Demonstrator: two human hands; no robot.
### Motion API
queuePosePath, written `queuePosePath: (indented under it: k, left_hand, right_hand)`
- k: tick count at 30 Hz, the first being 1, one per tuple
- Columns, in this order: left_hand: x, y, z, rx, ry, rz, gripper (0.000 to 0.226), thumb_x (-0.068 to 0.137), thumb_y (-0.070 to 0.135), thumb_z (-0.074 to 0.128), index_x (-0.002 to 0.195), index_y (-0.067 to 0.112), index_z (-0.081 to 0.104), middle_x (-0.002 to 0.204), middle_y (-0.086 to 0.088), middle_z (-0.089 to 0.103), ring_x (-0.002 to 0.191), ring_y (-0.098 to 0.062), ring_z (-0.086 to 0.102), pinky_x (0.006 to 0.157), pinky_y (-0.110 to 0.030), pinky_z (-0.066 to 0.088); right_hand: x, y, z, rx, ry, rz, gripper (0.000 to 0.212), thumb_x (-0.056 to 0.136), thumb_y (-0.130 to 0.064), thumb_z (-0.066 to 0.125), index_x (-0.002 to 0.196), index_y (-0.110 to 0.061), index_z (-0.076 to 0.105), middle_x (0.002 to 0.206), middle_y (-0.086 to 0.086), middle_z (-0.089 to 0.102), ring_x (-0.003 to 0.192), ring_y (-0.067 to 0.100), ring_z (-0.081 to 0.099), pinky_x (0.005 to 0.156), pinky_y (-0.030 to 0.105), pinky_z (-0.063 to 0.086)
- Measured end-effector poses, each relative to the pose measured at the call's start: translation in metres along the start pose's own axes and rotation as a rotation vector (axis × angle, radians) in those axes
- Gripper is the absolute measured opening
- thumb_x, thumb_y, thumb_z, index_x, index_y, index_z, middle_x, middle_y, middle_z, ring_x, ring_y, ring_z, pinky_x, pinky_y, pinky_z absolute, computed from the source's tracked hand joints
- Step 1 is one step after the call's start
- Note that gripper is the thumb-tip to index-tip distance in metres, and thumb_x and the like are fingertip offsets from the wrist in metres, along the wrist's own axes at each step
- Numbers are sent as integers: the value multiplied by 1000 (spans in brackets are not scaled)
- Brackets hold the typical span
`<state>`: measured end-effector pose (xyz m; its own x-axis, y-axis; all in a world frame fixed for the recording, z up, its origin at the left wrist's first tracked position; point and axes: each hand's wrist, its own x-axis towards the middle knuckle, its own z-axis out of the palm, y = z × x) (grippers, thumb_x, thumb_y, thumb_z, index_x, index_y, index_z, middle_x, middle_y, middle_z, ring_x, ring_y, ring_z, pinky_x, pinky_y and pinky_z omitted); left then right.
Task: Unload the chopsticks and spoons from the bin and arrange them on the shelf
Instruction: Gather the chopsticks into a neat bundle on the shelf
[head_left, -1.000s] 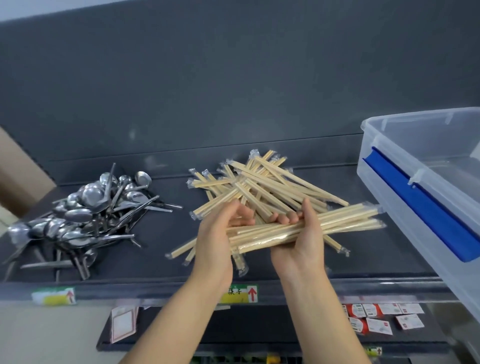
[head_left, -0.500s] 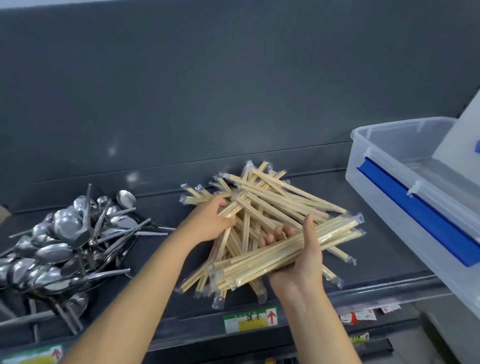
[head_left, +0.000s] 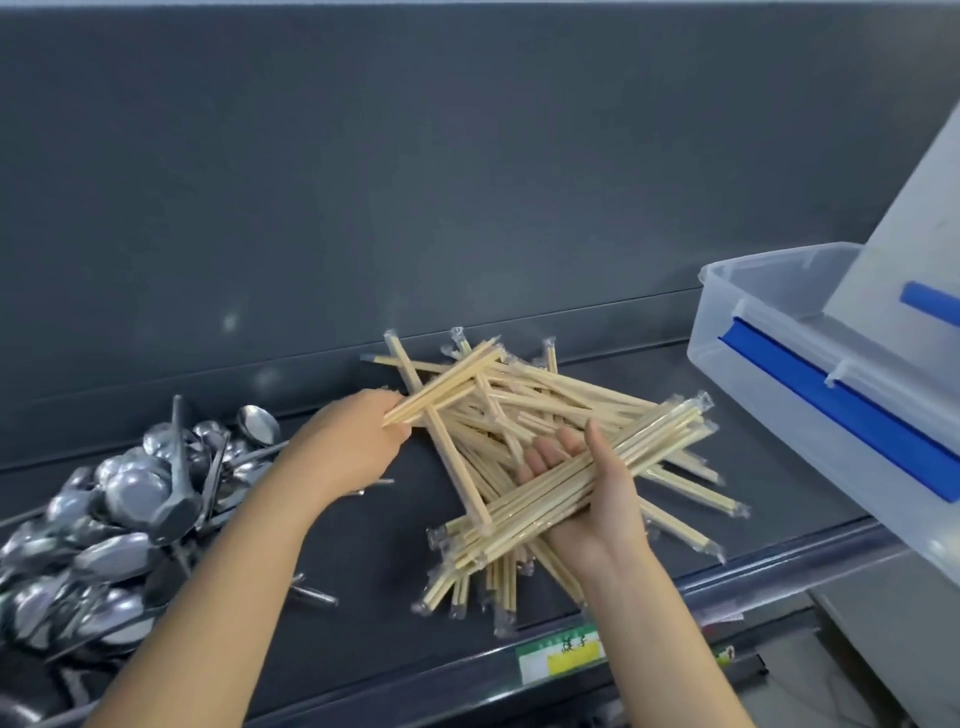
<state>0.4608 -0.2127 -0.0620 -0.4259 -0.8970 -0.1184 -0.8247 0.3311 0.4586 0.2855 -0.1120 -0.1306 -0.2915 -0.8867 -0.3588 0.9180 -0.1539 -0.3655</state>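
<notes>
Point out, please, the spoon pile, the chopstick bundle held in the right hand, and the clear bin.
spoon pile (head_left: 137, 493): head view, a large spoon bowl.
chopstick bundle (head_left: 660, 434): head view, its upper right stretch.
clear bin (head_left: 779, 410): head view, wall below the blue strip.

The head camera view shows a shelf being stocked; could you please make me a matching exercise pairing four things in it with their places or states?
Things:
1. spoons
2. plastic bin
3. green and yellow label
4. right hand

Places or states:
A. on the front edge of the shelf
B. holds a bundle of chopsticks
C. heaped at the shelf's left end
D. clear, at the view's right edge

Pairs: 1-C, 2-D, 3-A, 4-B.
</notes>
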Motion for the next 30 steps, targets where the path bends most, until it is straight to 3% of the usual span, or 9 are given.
queuePosePath:
  k: [5, 9, 12, 15, 18, 20, 24, 28, 30]
  left_hand:
    - [-16, -7, -10, -24, 34, 3, 22, 96, 27, 46, 79, 15, 56, 62, 0, 48, 58, -18, 45, 56, -30, 34]
    - [-17, 2, 7, -140, 16, 23, 25, 96, 23, 43, 74, 13, 49, 67, -3, 46, 60, -19, 43, 60, -31, 33]
    - [-22, 13, 25, -297, -35, 56, 22, 98, 22, 41, 89, 17, 60, 79, -2, 63, 70, -22, 55, 66, -35, 42]
    - [-30, 16, 37, -317, 78, 48, 18, 100, 24, 40, 103, 28, 57, 89, 0, 62, 75, -16, 58, 66, -35, 45]
    - [-32, 9, 37, -261, 211, 13, 18, 101, 26, 37, 105, 21, 54, 93, -2, 56, 71, -12, 52, 57, -27, 37]
    - [-31, 5, 35, -252, 222, -7, 19, 101, 25, 36, 101, 17, 54, 89, -4, 57, 67, -13, 52, 56, -29, 39]
    - [-40, 2, 33, -310, 238, 35, 19, 99, 26, 41, 105, 24, 59, 93, 1, 63, 81, -15, 61, 77, -40, 51]
    - [-59, 5, 39, -316, 288, 169, 26, 98, 28, 47, 119, 39, 57, 97, 14, 57, 86, -2, 57, 72, -20, 44]
    - [-63, 8, 46, -333, 306, 224, 33, 97, 29, 49, 128, 39, 53, 104, 19, 54, 94, 1, 56, 76, -14, 41]
  right_hand:
    - [4, 8, 8, -84, 13, 6, 27, 83, -40, 62, 78, -16, 52, 77, 1, 47, 73, 17, 48, 89, 33, 40]
    - [1, 21, 22, -210, -72, 123, 23, 85, -32, 65, 77, -13, 55, 80, 6, 64, 73, 21, 61, 83, 35, 49]
    - [2, 33, 33, -432, -127, 203, 18, 87, -25, 64, 90, -8, 67, 98, 13, 68, 87, 27, 66, 85, 42, 53]
    - [5, 38, 40, -580, -83, 163, 23, 88, -10, 63, 109, 0, 66, 89, 14, 71, 77, 26, 70, 68, 38, 58]
    - [4, 46, 43, -670, -102, 155, 24, 85, -8, 66, 107, 3, 66, 80, 13, 66, 70, 26, 65, 61, 32, 55]
    - [3, 54, 44, -644, -116, 160, 25, 85, -7, 64, 108, 5, 64, 73, 10, 62, 61, 21, 58, 56, 29, 53]
    - [2, 57, 50, -524, -87, 121, 15, 90, -13, 60, 94, 0, 65, 67, 9, 63, 61, 22, 61, 64, 34, 52]
    - [4, 50, 45, -393, -77, -19, 18, 92, -17, 58, 101, -3, 63, 85, 12, 65, 82, 28, 64, 86, 45, 53]
    - [-4, 48, 44, -305, -104, -38, 20, 92, -22, 56, 97, -5, 64, 87, 12, 64, 81, 27, 64, 88, 46, 52]
